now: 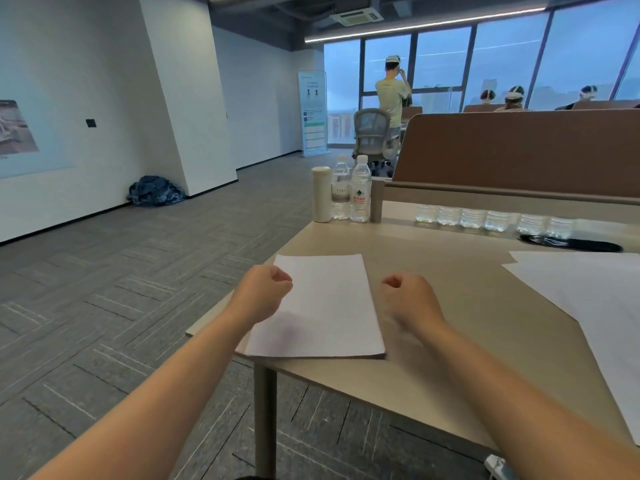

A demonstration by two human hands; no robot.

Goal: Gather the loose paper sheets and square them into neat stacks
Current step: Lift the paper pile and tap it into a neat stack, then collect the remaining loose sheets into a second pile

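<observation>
Both hands are clenched into loose fists with nothing inside them: the left hand (265, 289) sits over the left edge of the paper stack (325, 306), and the right hand (408, 299) is just beside its right edge, knuckles turned in toward each other. Flanking the pile this way reads as a squaring posture, with the fists placed to nudge the long sides flush rather than to lift anything. Whether either one actually touches the paper I cannot tell. The stack lies flat at the near left corner of the table (450, 268), its edges fairly even and its near left corner close to the table's edge, so a firm push from the right could slide it over. Well apart to the right, loose sheets (588, 292) lie overlapping at angles, not yet gathered, and they look like the work that remains. At the far left of the table stand a pale cylinder (322, 194) and water bottles (360, 190), parked out of the way beside a brown divider panel (519, 150)
</observation>
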